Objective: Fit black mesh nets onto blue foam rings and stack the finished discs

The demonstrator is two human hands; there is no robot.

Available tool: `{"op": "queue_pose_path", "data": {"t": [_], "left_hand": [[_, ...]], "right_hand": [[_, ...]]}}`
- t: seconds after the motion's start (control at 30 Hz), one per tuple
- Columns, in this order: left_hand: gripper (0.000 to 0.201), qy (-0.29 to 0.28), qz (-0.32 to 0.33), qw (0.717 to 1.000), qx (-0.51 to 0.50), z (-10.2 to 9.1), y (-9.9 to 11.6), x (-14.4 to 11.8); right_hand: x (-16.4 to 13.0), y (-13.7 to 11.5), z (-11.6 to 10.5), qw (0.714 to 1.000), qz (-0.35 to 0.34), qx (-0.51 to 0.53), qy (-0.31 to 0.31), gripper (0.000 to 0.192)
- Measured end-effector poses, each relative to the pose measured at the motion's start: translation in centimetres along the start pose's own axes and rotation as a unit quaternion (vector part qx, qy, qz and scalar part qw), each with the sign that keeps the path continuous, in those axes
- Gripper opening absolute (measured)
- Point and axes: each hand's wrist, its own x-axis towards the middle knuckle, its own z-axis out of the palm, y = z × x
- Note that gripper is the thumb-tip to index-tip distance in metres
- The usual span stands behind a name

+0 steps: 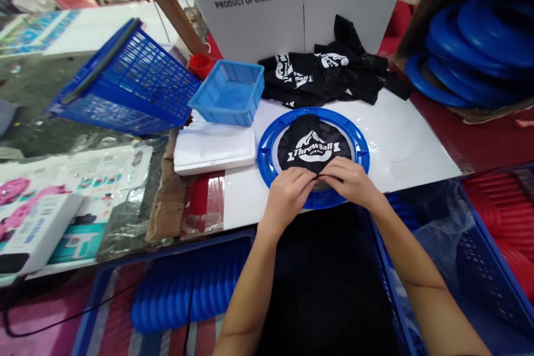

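Both my hands, left [287, 192] and right [348, 181], pinch the soft, light mesh [312, 142] at its near edge over the stiff blue ring [267, 144].

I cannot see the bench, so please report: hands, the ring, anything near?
Left hand and right hand pinch black net at blue ring near edge. Black net pile behind ring; nothing on it.
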Motion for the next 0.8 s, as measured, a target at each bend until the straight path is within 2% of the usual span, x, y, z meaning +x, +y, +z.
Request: {"op": "queue_pose_path", "data": {"t": [0.1, 0.3, 0.5, 0.8], "left_hand": [[0.013, 0.019, -0.004, 0.998, -0.059, 0.0, -0.6, -0.6], [0.01, -0.017, 0.01, 0.991, -0.136, -1.0, -1.2, -0.6], [0.014, -0.066, 0.03, 0.991, -0.108, -1.6, -0.7, -0.3], [0.016, -0.077, 0.027, 0.991, -0.11, -1.7, -0.4, -0.2]], "right_hand": [[-0.2, 0.2, -0.5, 0.998, -0.016, 0.052, -0.007, 0.008], [0.0, 0.4, -1.8, 0.988, -0.02, 0.117, -0.097, 0.006], [0.0, 0.8, -2.1, 0.98, -0.016, 0.131, -0.15, 0.004], [0.1, 0.8, -2.2, 0.975, -0.013, 0.139, -0.174, 0.007]]}}
